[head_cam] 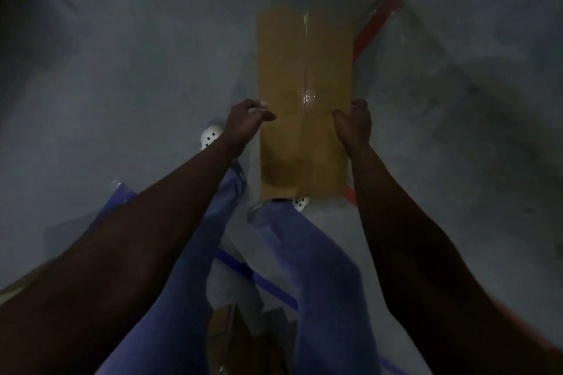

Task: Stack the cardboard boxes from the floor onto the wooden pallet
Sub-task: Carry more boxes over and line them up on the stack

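– Fingers (259, 104) of the left hand (243, 122) curl over one long edge of the cardboard box (304, 79), thumb lying on its top face. The right hand (357, 128) grips the opposite edge the same way.

– So both are clamped on it. Where is the box itself?

– Out in front of the person, lengthwise away from them. Its near end overlaps the toe of the right white clog (300, 202), so I judge it is lifted off the concrete floor (137, 70) rather than lying there. The picture is dim and blurred, so I can't be sure how high.

– And the wooden pallet?

– Not in view. Around the box I see only a red tape line (377, 21) on the floor beyond it, blue tape lines (253, 277) nearer the legs, and some cardboard pieces (243, 338) at the feet.

– What could go wrong?

– Both grips sit toward the near half of a long box, so the far end may dip and pull the smooth, taped cardboard out of a side pinch. Also, the box hides the ground ahead, and the loose cardboard underfoot could catch a step.
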Demonstrator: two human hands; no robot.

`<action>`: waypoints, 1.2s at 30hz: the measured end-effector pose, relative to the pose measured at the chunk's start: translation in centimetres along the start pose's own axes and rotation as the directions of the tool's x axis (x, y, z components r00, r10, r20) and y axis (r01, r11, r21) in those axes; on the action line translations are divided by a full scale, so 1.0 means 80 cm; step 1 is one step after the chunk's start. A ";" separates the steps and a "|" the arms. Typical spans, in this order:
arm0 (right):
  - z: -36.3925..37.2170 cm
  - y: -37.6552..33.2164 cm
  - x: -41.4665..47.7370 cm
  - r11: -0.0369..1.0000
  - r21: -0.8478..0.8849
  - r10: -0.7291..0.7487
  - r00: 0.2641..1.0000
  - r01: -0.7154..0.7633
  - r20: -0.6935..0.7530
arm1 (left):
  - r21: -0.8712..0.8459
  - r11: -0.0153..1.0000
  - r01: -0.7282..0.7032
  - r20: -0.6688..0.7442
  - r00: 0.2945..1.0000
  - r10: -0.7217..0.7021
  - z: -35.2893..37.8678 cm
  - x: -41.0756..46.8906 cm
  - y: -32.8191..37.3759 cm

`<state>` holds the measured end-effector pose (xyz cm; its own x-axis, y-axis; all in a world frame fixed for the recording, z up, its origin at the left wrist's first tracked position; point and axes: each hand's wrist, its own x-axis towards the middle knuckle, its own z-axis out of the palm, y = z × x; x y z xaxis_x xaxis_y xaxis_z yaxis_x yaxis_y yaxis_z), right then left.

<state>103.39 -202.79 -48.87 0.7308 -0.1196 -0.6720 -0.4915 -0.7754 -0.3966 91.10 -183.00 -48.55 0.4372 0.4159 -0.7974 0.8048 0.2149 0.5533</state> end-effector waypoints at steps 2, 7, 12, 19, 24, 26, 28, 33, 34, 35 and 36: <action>0.035 0.026 0.045 0.995 -0.079 0.065 0.998 -0.065 0.001 | -0.044 0.999 0.016 -0.001 1.000 -0.016 0.021 0.044 -0.035; 0.074 0.064 0.092 0.976 -0.185 0.127 0.991 -0.115 0.052 | -0.147 0.986 0.078 0.062 0.996 -0.069 0.058 0.087 -0.081; 0.066 0.063 0.096 0.978 0.002 0.206 0.964 -0.210 0.168 | -0.359 0.924 0.129 0.072 0.991 -0.111 0.066 0.063 -0.046; 0.080 0.038 0.084 0.969 -0.170 0.219 0.939 -0.178 0.265 | 0.052 0.980 0.190 -0.193 0.965 -0.177 0.062 0.084 -0.058; 0.094 0.056 0.095 0.951 -0.192 0.262 0.961 -0.242 0.087 | -0.127 0.989 0.079 -0.055 0.995 -0.087 0.044 0.106 -0.122; 0.096 0.060 0.091 0.968 -0.126 0.231 0.968 -0.218 0.096 | -0.165 0.986 0.035 -0.034 0.999 -0.041 0.049 0.100 -0.121; 0.095 0.058 0.081 0.969 -0.074 0.240 0.965 -0.234 0.100 | -0.222 0.975 0.022 -0.025 0.999 -0.029 0.046 0.092 -0.113; 0.058 0.009 0.003 0.979 -0.047 0.197 0.980 -0.197 0.005 | -0.211 0.977 0.026 -0.065 0.997 -0.040 -0.011 0.032 -0.050; 0.048 -0.010 -0.021 0.984 -0.031 0.176 0.984 -0.176 0.003 | -0.193 0.981 0.025 -0.094 0.995 -0.044 -0.030 0.011 -0.029; 0.038 -0.033 -0.046 0.989 -0.016 0.144 0.989 -0.144 0.010 | -0.169 0.985 0.027 -0.131 0.990 -0.049 -0.053 -0.011 -0.008; 0.029 -0.058 -0.075 0.994 -0.011 0.107 0.994 -0.107 0.020 | -0.141 0.990 0.028 -0.182 0.982 -0.053 -0.080 -0.032 0.010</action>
<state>100.19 -196.99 -44.46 0.6639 -0.1895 -0.7234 -0.5618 -0.7649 -0.3153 88.07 -178.26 -44.55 0.3135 0.5575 -0.7687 0.7521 0.3485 0.5594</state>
